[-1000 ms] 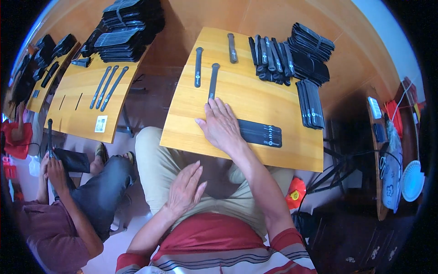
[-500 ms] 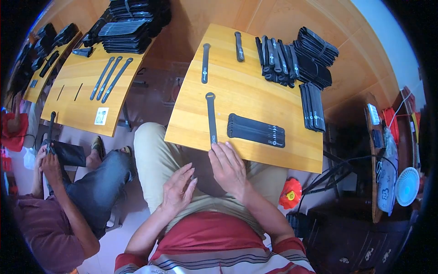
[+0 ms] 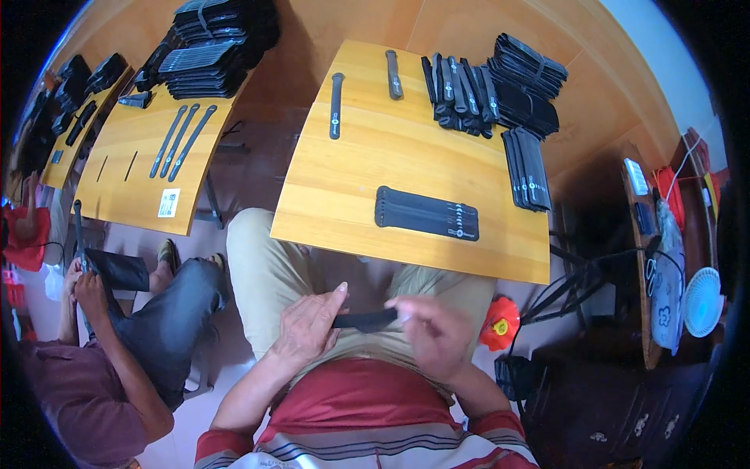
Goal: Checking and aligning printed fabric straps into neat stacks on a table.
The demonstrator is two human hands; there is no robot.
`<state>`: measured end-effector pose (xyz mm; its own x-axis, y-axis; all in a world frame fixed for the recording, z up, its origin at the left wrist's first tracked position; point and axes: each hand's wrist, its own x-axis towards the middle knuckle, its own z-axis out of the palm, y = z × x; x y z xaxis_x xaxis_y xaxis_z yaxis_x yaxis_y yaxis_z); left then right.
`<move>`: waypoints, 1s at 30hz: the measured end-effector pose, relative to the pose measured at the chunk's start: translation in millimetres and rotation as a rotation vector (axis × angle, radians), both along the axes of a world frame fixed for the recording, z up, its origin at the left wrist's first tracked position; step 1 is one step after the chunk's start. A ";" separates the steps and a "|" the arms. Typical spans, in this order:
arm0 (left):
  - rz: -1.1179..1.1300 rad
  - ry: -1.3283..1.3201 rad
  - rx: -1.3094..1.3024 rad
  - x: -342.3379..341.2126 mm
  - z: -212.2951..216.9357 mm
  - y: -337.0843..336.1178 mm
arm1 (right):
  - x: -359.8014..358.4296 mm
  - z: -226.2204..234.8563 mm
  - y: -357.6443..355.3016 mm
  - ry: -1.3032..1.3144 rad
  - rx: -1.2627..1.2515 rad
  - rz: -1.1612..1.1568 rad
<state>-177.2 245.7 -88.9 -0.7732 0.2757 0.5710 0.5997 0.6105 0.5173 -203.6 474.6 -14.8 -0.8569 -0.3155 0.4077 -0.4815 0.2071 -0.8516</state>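
Observation:
Over my lap a black strap (image 3: 366,320) stretches between my two hands, below the table's front edge. My left hand (image 3: 308,324) is closed on its left end, thumb on top. At the other end my right hand (image 3: 439,332), smeared by motion, pinches the strap with its fingertips. On the table (image 3: 320,211) in front lies a fanned row of dark straps (image 3: 426,213). Farther back, one single strap (image 3: 336,106) lies at the left, and another strap (image 3: 394,75) lies near the back edge.
Bundles of black straps (image 3: 527,78) and a loose pile (image 3: 461,94) fill the table's back right, with a strap stack (image 3: 526,170) before them. At the left, a co-worker (image 3: 94,375) handles a strap beside another table (image 3: 117,187). A red flower-shaped thing (image 3: 500,322) is at right.
The strap that lay at the table's left front has come off the table and down to my lap. My right hand pulled back with it, and my left hand has closed on it.

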 end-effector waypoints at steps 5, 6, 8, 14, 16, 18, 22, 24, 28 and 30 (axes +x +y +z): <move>-0.088 -0.186 -0.043 2.1 5.7 5.9 | -12.1 -8.7 37.8 -0.377 -0.104 -0.158; -0.092 -0.228 0.019 -0.6 9.6 8.0 | -13.6 -14.2 44.8 -0.377 -0.107 -0.201; -0.103 -0.277 0.081 -7.6 14.8 11.4 | -20.5 -26.4 66.8 -0.221 0.043 -0.202; -0.024 -0.552 0.495 -33.3 19.9 20.1 | -37.2 -38.3 90.5 -0.086 0.183 -0.266; -0.001 -0.578 0.508 -43.6 22.5 24.3 | -39.8 -43.0 95.7 -0.251 0.074 -0.288; 0.030 -0.571 0.498 -54.8 19.6 26.4 | -42.9 -53.9 100.5 -0.341 -0.057 -0.282; 0.062 -0.896 0.695 -73.9 21.6 32.6 | -54.7 -54.1 106.5 -0.562 -0.167 -0.372; 0.068 -0.893 0.715 -84.9 21.5 36.4 | -60.9 -57.6 112.7 -0.534 -0.185 -0.389; 0.099 -0.862 0.681 -105.5 21.7 45.4 | -73.4 -61.4 116.9 -0.455 -0.190 -0.430; 0.155 -0.838 0.618 -114.9 17.1 49.1 | -78.1 -64.9 118.1 -0.438 -0.178 -0.451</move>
<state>-292.1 294.8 -71.8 -0.9878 -0.0166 -0.1548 -0.1556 0.1381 0.9781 -281.7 592.7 -79.7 -0.9881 0.1535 0.0036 0.0190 0.1457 -0.9891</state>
